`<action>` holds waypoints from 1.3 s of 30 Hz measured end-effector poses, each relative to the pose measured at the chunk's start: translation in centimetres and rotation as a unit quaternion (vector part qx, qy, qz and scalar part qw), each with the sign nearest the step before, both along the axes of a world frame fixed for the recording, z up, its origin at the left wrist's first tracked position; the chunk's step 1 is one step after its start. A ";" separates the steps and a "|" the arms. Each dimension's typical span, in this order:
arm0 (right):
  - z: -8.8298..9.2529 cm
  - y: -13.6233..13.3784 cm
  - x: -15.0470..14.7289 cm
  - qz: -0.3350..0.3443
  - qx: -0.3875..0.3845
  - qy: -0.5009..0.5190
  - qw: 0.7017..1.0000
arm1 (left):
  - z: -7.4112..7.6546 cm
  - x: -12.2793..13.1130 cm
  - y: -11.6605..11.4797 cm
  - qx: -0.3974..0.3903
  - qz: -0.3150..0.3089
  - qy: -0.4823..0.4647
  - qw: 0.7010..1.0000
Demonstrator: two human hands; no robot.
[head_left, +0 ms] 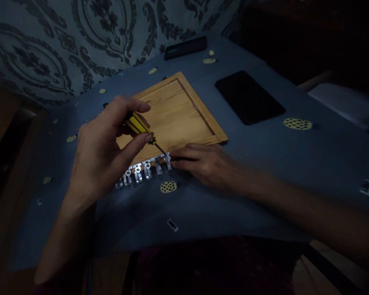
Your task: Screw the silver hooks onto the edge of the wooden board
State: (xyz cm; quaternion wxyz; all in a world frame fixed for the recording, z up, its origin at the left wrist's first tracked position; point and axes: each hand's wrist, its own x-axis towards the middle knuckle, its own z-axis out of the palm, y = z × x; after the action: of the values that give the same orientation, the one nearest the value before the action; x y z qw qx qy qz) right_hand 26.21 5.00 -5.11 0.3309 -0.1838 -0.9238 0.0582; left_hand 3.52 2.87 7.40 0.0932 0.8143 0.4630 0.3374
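Observation:
My left hand (101, 143) is closed around a yellow and black screwdriver (138, 125), its shaft slanting down to the right. The tip meets the right end of a metal hook rail (147, 164), which has several curved hooks. This rail lies along the near edge of a framed wooden board (169, 114). At the rail's right end is my right hand (203, 162), fingers together and pointing left, pressed against the rail and board edge. Whether those fingertips pinch a screw or only steady the rail is hidden in the dim light.
Right of the board lies a black phone or tablet (249, 96). A dark oblong case (186, 47) rests at the back by the patterned wall covering (104, 24), near a small pale round object (211, 53). A blue printed cloth (218, 209) covers the table.

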 end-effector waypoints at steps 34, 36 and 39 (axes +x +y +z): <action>-0.4 0.2 -0.1 -0.001 0.011 0.009 1.000 | 0.7 0.1 -0.6 0.008 0.041 0.070 0.997; -0.4 0.2 -0.1 0.000 0.009 0.009 1.000 | 0.7 0.2 -0.6 0.007 0.043 0.069 0.997; -0.5 0.1 -0.1 0.001 0.004 0.007 1.000 | 0.7 0.3 -0.6 0.003 0.046 0.063 0.997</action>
State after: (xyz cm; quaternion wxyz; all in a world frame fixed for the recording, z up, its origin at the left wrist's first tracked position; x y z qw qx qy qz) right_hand 26.15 5.14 -5.58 0.3385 -0.1815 -0.9216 0.0561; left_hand 3.82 2.29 8.11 0.0460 0.8120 0.5040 0.2907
